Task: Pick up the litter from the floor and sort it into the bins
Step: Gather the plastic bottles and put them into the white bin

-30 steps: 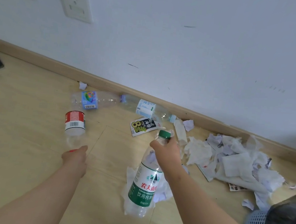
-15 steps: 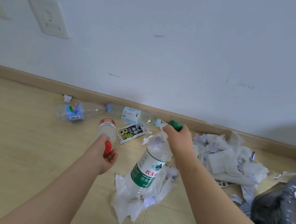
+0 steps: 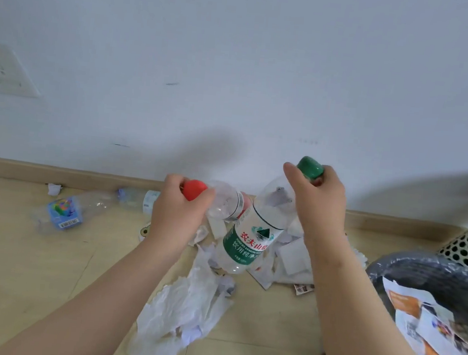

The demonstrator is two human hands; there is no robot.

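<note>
Two bare forearms, sleeveless to the frame's lower edge; left hand (image 3: 179, 209) and right hand (image 3: 318, 203) ungloved, no rings or watch.

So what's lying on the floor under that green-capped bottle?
Under the green-capped bottle, held up by the right hand, lies crumpled white paper and torn scraps. Whatever is directly behind its label is hidden.

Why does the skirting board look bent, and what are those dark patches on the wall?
Head view: the wide-angle lens bows the skirting board; the dark patches are soft shadows, seemingly cast by the raised arms and bottles. The left hand and right hand look sharp; the bin liner at the edge is smeared.
</note>
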